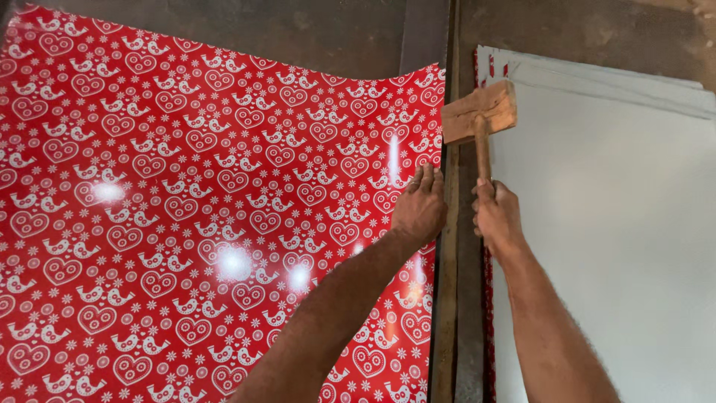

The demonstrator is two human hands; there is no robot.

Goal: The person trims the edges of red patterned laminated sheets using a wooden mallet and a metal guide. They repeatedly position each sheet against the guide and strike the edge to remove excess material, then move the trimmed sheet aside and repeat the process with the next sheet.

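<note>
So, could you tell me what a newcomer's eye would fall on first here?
The glossy red sheet, patterned with white hearts and birds, fills the left side. At centre right, the right hand holds a wooden mallet raised above a dark straight bar, while the left hand presses the sheet's edge. White sheets lie right.
</note>
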